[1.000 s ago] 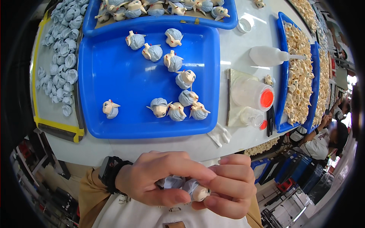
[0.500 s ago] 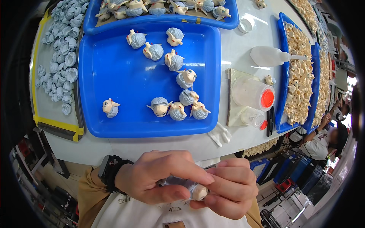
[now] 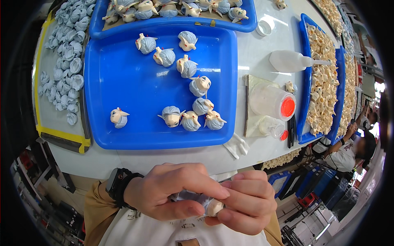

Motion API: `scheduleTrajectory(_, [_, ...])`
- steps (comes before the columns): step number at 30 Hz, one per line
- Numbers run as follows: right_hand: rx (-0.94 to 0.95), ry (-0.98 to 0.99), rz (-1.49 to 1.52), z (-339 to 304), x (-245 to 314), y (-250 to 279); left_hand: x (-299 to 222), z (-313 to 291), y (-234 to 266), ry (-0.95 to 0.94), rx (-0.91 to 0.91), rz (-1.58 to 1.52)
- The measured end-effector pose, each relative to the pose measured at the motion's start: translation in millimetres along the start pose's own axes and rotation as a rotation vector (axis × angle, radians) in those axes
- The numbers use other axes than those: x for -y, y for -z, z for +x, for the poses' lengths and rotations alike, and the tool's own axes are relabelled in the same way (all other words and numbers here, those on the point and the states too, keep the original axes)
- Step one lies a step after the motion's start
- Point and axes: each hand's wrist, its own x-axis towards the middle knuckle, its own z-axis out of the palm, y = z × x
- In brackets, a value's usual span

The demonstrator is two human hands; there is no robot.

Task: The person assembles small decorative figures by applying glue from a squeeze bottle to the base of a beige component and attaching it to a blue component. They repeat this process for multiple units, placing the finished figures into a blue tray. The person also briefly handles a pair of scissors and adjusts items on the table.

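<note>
Close to my body, both hands grip one small doll head (image 3: pixel 214 207) with pale blue hair and a cream face. My left hand (image 3: pixel 174 190) wraps the blue hair side, its index finger and thumb pressing on it. My right hand (image 3: pixel 248 203) pinches the cream side, its fingers curled and touching my left fingertip. Much of the doll head is hidden by the fingers. Beyond my hands lies a blue tray (image 3: pixel 123 82) with several similar doll heads, one (image 3: pixel 119 118) apart at its left and others grouped toward its right.
Behind is another blue tray (image 3: pixel 96 20) full of doll heads. Blue hair pieces (image 3: pixel 67 61) cover a board at left. At right are a white squeeze bottle (image 3: pixel 287 60), a red-capped jar (image 3: pixel 273 100), a white cloth (image 3: pixel 238 146) and trays of cream parts (image 3: pixel 322 82). A person (image 3: pixel 349 151) sits far right.
Almost nothing differs. Both hands keep their hold on the doll head, and the tray appears shifted very slightly in view.
</note>
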Motion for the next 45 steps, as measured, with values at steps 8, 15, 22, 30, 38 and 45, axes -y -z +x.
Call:
scheduleTrajectory(8, [0.023, 0.018, 0.024, 1, -2, -1, -2, -3, 3, 0.025, 0.011, 0.003])
scheduleTrajectory(15, [0.046, -0.368, -0.065, 9, -15, -4, -10, 0, 4, 0.048, -0.606, -0.027])
scheduleTrajectory(22, [0.091, -0.077, -0.059, -5, -24, 65, -22, -4, 2, 0.294, -0.423, -0.018])
scheduleTrajectory(30, [-0.103, -0.889, -0.823, -46, -84, 142, -6, -2, 4, 0.289, -0.112, 0.108])
scheduleTrajectory(38, [-0.280, -0.906, -0.848, -49, -78, 133, -18, 9, 5, 0.485, 0.087, 0.191])
scheduleTrajectory(45, [-0.459, -0.834, -0.736, -43, -74, 119, -20, 16, 4, 0.524, 0.209, 0.225])
